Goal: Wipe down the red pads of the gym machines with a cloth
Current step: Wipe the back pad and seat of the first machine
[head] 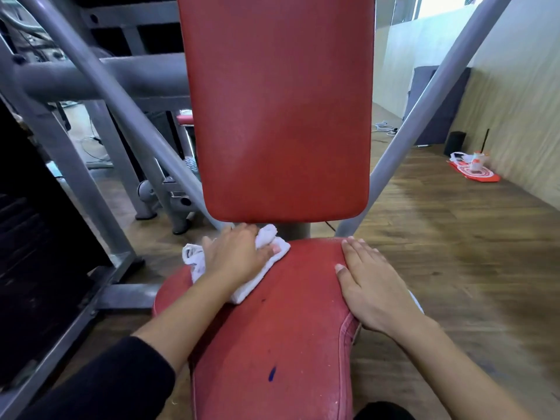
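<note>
A red seat pad [291, 313] lies below me, with a tall red back pad [281, 110] standing upright behind it. My left hand [236, 253] presses a white cloth [260, 274] flat against the seat's far left corner, fingers spread over it. On the seat's right edge my right hand [369, 283] rests flat with straight fingers and holds nothing. A small blue mark [272, 373] shows on the near part of the seat.
Grey steel frame tubes [100, 86] run to the left and a slanted tube [424, 101] rises on the right. A black weight stack [33, 237] stands at far left. On the wooden floor [454, 237] by the right wall lie a bottle and red packaging [475, 168].
</note>
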A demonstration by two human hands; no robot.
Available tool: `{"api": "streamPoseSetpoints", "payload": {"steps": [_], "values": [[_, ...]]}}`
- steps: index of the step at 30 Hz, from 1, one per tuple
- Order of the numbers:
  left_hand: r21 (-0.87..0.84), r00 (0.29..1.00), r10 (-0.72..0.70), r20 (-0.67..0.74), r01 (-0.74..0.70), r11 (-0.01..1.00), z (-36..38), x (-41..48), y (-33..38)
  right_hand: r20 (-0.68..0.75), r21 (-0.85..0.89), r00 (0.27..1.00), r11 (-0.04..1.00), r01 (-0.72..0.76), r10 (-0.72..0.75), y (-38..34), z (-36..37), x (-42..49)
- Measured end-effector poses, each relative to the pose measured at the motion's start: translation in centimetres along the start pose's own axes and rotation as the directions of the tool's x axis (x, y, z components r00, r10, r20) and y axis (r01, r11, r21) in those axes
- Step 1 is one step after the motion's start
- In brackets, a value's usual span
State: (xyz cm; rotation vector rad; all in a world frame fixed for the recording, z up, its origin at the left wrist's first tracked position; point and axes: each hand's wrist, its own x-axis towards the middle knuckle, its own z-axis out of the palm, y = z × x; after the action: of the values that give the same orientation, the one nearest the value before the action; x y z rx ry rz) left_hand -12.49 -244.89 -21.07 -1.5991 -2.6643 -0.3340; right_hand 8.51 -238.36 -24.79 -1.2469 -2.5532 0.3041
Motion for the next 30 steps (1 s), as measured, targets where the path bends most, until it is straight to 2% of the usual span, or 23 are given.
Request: {"api": "streamPoseSetpoints", "payload": {"steps": [3,5,7,11,13,16,18,20,23,25,27,30], "values": [[0.03,0.995,0.102,-0.017,-0.101,0.994,-0.4,-3.3,-0.7,-0.002,0.004,1.0,1.0,0.0,0.0,-0.1,0.0,0.0],[-0.015,0.986,0.157,-0.058,-0.158,0.987,-0.6,-5.2,-1.6,0.008,-0.001,1.0,1.0,-0.007,0.007,-0.2,-0.1,0.0],[-0.066,0.992,0.116,-0.058,-0.119,0.991,-0.7,-4.9,-2.2,0.015,-0.004,1.0,1.0,-0.011,0.011,-0.4,-0.2,0.0],[-0.078,0.998,-0.057,0.016,0.058,0.995,-0.6,-1.4,-2.2,0.029,-0.006,0.999,1.0,-0.012,0.012,-0.5,-0.4,-0.1],[-0.036,0.998,-0.063,0.01,0.064,0.997,-0.7,-1.8,-1.7,0.035,-0.005,0.999,1.0,-0.013,0.013,-0.5,-0.6,-0.1],[-0.027,0.994,0.089,-0.066,-0.091,0.996,-1.3,-6.4,-1.8,0.052,-0.004,0.999,1.0,-0.009,0.009,-0.4,-0.7,-0.3],[-0.114,0.988,0.136,-0.077,-0.144,0.983,-1.7,-8.6,-2.5,0.056,-0.007,0.998,1.0,-0.002,0.003,-0.5,-0.7,-0.3],[-0.164,0.995,0.088,-0.055,-0.096,0.982,-1.6,-7.4,-3.7,0.071,-0.032,0.997,0.999,0.0,0.003,-0.6,-0.8,-0.1],[-0.076,0.995,-0.099,-0.023,0.097,0.992,-1.0,-3.3,-5.1,0.143,-0.071,0.989,0.997,-0.034,0.044,-0.8,-1.3,0.0],[-0.066,0.99,-0.136,-0.046,0.133,0.989,-0.2,-1.4,-5.4,0.14,-0.117,0.988,0.992,-0.044,0.06,-2.0,-1.8,0.3],[-0.082,0.984,-0.168,-0.05,0.164,0.983,0.4,-0.4,-5.6,0.132,-0.109,0.991,0.993,0.047,-0.032,-4.6,-1.6,0.8],[-0.104,0.981,-0.19,-0.027,0.186,0.977,0.2,-0.6,-5.6,0.273,-0.004,0.944,0.981,0.193,-0.184,-8.9,-0.3,1.7]]}}
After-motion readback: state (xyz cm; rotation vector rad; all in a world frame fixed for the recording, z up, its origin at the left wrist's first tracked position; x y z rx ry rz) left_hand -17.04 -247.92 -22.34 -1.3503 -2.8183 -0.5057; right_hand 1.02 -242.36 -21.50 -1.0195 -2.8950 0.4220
